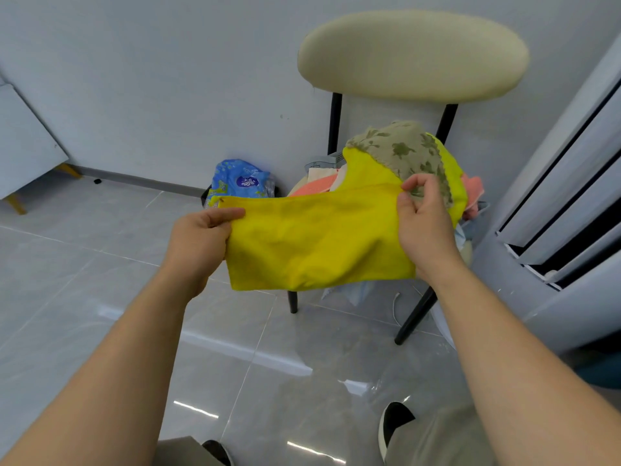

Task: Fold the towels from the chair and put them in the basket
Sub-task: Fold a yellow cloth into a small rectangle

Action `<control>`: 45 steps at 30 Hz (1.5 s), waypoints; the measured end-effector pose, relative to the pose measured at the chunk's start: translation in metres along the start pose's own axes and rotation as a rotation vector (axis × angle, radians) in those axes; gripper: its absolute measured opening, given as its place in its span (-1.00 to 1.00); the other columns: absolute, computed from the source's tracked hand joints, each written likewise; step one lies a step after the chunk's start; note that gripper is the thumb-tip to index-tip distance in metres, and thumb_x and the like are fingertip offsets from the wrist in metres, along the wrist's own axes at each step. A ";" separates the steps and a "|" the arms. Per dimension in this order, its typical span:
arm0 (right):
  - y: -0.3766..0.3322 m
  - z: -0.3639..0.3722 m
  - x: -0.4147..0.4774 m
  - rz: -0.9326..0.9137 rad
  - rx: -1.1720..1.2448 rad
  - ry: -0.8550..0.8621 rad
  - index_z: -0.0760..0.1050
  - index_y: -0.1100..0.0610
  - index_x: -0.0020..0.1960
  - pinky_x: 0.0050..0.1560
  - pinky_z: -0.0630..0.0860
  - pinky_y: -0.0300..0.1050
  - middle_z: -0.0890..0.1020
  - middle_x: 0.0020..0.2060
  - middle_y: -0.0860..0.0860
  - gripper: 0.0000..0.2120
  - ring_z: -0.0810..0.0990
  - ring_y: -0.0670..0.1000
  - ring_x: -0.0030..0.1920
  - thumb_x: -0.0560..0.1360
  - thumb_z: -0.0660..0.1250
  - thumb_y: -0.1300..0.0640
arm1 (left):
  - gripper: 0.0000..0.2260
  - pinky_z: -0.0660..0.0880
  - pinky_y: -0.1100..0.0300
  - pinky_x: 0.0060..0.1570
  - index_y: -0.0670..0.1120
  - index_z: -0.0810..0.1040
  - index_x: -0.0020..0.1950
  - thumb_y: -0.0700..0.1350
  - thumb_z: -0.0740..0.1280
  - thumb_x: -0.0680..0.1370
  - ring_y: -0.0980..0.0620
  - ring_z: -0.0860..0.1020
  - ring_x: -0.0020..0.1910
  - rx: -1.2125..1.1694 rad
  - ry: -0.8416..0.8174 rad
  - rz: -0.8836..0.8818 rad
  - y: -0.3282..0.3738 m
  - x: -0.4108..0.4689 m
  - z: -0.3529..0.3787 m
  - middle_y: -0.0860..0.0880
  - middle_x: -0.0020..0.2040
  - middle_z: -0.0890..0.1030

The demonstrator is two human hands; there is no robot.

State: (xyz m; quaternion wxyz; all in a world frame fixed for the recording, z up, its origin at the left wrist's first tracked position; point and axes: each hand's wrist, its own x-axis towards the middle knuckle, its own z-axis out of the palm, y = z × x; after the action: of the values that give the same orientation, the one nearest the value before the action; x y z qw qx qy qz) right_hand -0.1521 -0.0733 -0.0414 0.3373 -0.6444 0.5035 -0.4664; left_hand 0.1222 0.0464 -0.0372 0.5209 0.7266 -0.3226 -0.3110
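Note:
A bright yellow towel [319,240] hangs stretched between my hands in front of the chair [411,55]. My left hand [198,240] grips its left edge. My right hand [425,220] pinches the upper right edge between thumb and fingers. Part of the yellow towel trails back onto the chair seat under a beige towel with green flowers [400,148]. Pink and peach towels [317,185] lie heaped on the seat behind. No basket is in view.
A blue plastic pack [240,179] sits on the floor by the wall, left of the chair. A white unit with dark slats [571,203] stands close on the right. A white board on wooden feet [23,146] leans at far left. Grey tiled floor lies below.

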 end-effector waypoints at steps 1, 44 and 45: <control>0.000 0.000 0.000 -0.021 -0.030 0.022 0.31 0.00 0.08 -0.39 0.24 -0.11 0.38 -0.38 -0.04 -0.95 0.28 -0.13 -0.50 0.67 0.16 0.13 | -0.76 0.53 -0.18 0.23 0.04 0.64 0.19 -0.22 0.31 0.62 -0.10 0.53 0.17 0.030 0.005 0.042 0.000 -0.002 0.000 -0.04 0.19 0.53; 0.014 -0.014 0.008 -0.094 -0.305 -0.230 0.42 0.05 0.47 0.39 0.16 -0.26 0.41 0.45 0.05 -0.54 0.33 0.06 0.46 0.60 0.27 0.30 | -0.22 0.31 -0.16 0.43 0.04 0.10 0.63 -0.13 0.46 0.53 -0.17 0.29 0.49 0.586 -0.161 0.221 0.000 -0.002 -0.016 -0.02 0.59 0.18; 0.012 -0.014 0.008 -0.087 -0.307 -0.242 0.42 0.05 0.48 0.38 0.15 -0.27 0.41 0.45 0.04 -0.54 0.33 0.06 0.46 0.60 0.27 0.29 | -0.21 0.31 -0.17 0.43 0.04 0.09 0.63 -0.13 0.47 0.53 -0.17 0.29 0.50 0.582 -0.177 0.217 -0.001 -0.002 -0.016 -0.02 0.60 0.18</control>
State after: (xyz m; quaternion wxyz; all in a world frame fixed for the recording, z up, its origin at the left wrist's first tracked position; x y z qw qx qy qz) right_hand -0.1685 -0.0835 -0.0457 0.2728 -0.7608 0.4959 -0.3176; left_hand 0.1338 0.0567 -0.0333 0.2913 0.7765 -0.5177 -0.2101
